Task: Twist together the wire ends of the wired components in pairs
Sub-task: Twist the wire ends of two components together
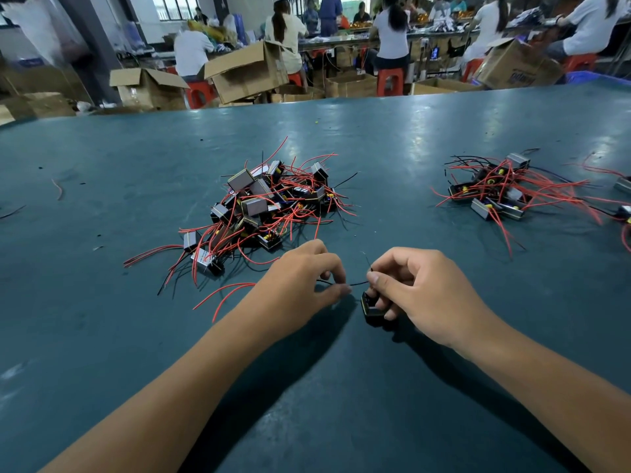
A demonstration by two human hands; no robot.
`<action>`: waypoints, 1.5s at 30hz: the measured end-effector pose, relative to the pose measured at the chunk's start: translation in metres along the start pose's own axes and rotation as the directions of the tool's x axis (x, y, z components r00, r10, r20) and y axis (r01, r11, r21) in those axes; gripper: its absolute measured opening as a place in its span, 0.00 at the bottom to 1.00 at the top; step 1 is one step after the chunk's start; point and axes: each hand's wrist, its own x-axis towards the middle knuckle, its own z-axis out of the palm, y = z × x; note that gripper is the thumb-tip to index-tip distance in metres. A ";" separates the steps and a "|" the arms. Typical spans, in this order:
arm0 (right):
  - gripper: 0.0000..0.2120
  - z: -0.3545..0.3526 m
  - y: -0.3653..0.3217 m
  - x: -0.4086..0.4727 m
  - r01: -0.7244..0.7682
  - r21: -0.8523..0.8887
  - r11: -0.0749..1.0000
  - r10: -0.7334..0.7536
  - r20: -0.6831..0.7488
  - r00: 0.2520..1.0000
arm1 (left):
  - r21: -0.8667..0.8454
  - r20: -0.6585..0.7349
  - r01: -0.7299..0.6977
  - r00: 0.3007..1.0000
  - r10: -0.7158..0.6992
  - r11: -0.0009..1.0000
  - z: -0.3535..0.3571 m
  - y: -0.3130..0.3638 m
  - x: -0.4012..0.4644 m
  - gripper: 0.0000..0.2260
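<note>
Head view: on a wide teal worktop [392, 131], two hands work near the front edge, with bare surface around and behind them. The left hand [300, 281] has its grip pinching a thin black wire [358, 284] that runs level, left to right, to the right hand [420, 291], whose grip pinches the wire's other end and holds a small black component [370, 310]. A pile [263, 206] lies beyond; a second heap [498, 192] sits far right.

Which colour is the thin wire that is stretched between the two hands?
Black. The wire shows best in the head view, pinched between the left hand and right hand.
</note>
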 end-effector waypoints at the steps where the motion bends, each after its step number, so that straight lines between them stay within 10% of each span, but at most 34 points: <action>1: 0.07 0.000 0.000 0.000 0.005 0.001 1.000 -0.005 0.001 1.000 | 0.014 0.019 -0.005 1.000 0.004 1.000 0.001 0.001 0.000 0.07; 45: 0.06 0.006 0.006 0.003 0.130 0.104 0.986 -0.124 -0.065 0.990 | -0.207 -0.148 -0.051 0.989 0.021 0.977 0.008 0.008 -0.007 0.03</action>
